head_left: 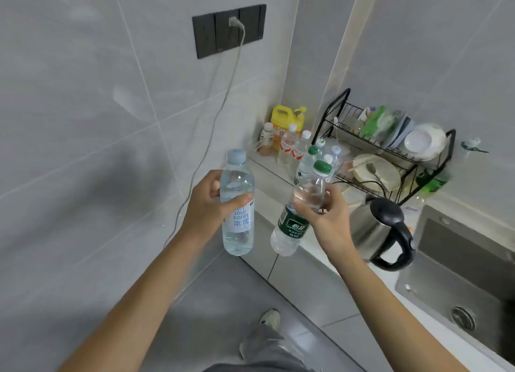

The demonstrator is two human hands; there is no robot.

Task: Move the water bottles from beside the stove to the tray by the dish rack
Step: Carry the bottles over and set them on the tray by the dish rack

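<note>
Hands are both full: left hand [207, 201] wraps an upright blue-capped bottle [237, 204], right hand [324, 215] grips a green-capped bottle [301, 212] by its shoulder, cap tilted away. Ahead and to the right of them, bottles [312, 160] cluster on the desk [276, 176] beside the rack [390, 148]. I cannot make out the tray. The right hand looks nearer.

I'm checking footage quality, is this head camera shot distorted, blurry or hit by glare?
Head view: wide-angle bending curves the wall tile lines and counter edge; the dish rack and its contents look soft; the blue-capped bottle in the left hand stays readable; lighting even, no strong glare.
</note>
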